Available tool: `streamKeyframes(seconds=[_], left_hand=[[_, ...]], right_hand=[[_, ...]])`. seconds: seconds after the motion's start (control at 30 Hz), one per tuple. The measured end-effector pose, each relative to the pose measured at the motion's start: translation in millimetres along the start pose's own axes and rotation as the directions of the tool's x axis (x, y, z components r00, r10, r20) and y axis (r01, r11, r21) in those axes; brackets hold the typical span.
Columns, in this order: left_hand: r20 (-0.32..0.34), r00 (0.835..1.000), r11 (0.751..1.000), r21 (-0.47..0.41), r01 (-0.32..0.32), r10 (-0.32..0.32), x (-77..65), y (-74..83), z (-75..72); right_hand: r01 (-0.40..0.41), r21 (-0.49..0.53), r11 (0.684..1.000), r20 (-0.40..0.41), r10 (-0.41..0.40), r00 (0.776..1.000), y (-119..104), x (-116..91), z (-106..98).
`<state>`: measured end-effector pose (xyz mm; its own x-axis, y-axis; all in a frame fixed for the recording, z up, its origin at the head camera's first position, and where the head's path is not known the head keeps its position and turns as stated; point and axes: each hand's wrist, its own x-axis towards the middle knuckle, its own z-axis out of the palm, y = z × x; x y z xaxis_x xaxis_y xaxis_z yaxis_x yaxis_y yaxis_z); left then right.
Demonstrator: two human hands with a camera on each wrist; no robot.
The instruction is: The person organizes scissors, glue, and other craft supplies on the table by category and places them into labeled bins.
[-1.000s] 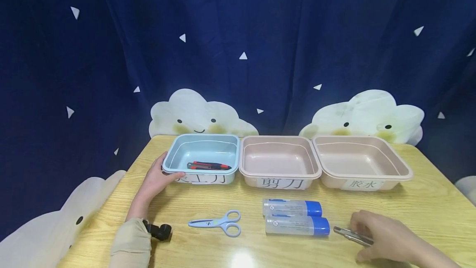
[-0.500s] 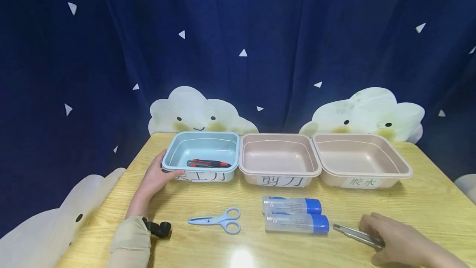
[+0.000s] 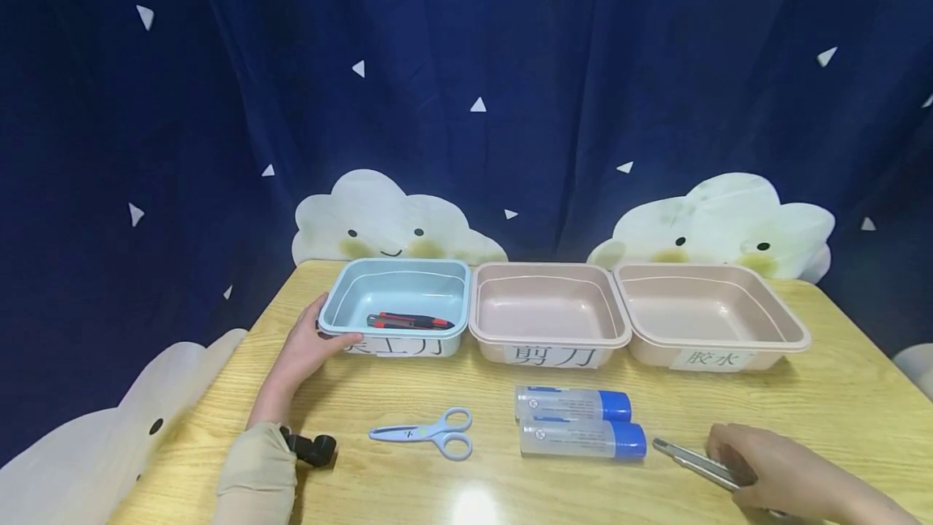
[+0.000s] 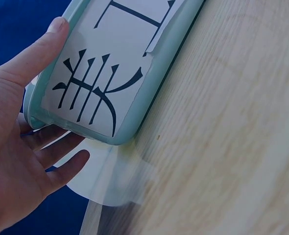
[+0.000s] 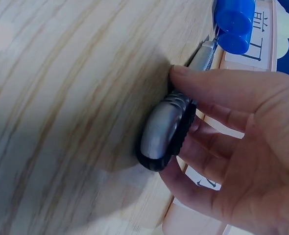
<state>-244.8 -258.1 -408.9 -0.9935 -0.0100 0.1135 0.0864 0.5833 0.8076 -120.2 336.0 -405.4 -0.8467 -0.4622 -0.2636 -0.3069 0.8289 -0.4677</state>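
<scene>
At the left, my left hand (image 3: 306,347) holds the near left corner of a light blue bin (image 3: 397,266), thumb on the front rim and fingers along its end. Inside that bin lie red-and-black utility knives (image 3: 411,322). At the right, my right hand (image 3: 780,468) pinches a silver-and-black utility knife (image 5: 164,125) between thumb and fingers; the knife lies at or close to the table surface, its tip toward two clear glue bottles (image 3: 572,437) with blue caps. Light blue scissors (image 3: 430,432) lie on the table between the hands.
Two pinkish bins, a middle one (image 3: 550,339) and a right one (image 3: 722,343), stand in a row beside the blue bin, with paper labels on their fronts. The wooden table (image 3: 568,497) ends at a dark blue curtain (image 3: 437,136) with cloud shapes.
My right hand has slid a little to the right along the utility knife, showing more of its front part. My left hand stays on the blue bin.
</scene>
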Motion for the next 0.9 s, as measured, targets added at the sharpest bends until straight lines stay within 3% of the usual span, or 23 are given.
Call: streamKeyframes(seconds=[0.2, 0.4, 0.53, 0.63, 0.8, 0.9], left_hand=[[0.005, 1.0, 1.0, -0.003, 0.001, -0.001, 0.0, -1.3, 0.5], [0.004, 1.0, 1.0, 0.002, 0.004, -0.004, 0.4, -0.9, -0.1], [0.003, 1.0, 1.0, 0.006, 0.013, -0.013, 0.0, -0.3, -0.6], [0.001, 1.0, 1.0, 0.01, 0.016, -0.016, -0.4, 0.3, -1.0], [0.003, 1.0, 1.0, 0.006, 0.015, -0.015, -1.1, 1.6, -1.1], [0.004, 1.0, 1.0, 0.003, 0.014, -0.014, -1.2, 2.5, -1.1]], right_hand=[[0.06, 0.005, 0.998, 0.0, -0.06, 0.998, -1, 2, -2], [0.151, -0.068, 0.986, -0.068, -0.155, 0.986, -5, 6, -4], [0.23, -0.147, 0.962, -0.165, -0.253, 0.953, -7, 8, -5], [0.275, -0.243, 0.93, -0.253, -0.335, 0.908, -9, 10, -7], [0.263, -0.296, 0.918, -0.304, -0.352, 0.885, -18, 17, -14], [0.273, -0.319, 0.908, -0.355, -0.382, 0.853, -25, 23, -18]])
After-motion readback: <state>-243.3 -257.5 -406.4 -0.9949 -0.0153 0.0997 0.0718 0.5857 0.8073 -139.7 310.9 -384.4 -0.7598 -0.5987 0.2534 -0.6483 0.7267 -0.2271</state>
